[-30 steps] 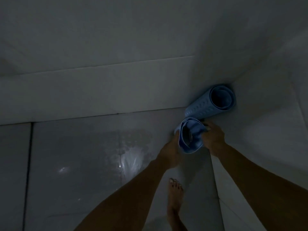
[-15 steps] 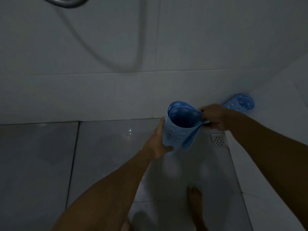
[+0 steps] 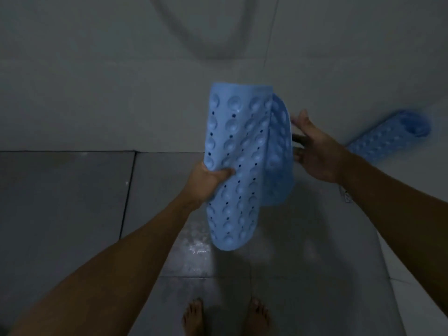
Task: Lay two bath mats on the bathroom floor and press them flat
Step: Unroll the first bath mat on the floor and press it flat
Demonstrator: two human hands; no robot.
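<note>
You're unrolling the first bath mat (image 3: 244, 166) in the air above the floor (image 3: 72, 202): your left hand (image 3: 206, 180) grips its edge, your right hand (image 3: 312, 146) is spread open at the far edge. The second mat (image 3: 388, 139) lies rolled in the corner. Next, take that far edge, spread the mat, and lower it flat.

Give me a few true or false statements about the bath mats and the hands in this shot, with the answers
1. The left hand grips the partly unrolled blue mat. True.
2. That mat lies flat on the floor. False: it hangs in the air, curled.
3. The second mat is rolled up by the wall on the right. True.
4. The right hand holds the second mat. False: its fingers are spread beside the first mat, apart from the roll.
5. The person wears shoes. False: two bare feet show.
</note>
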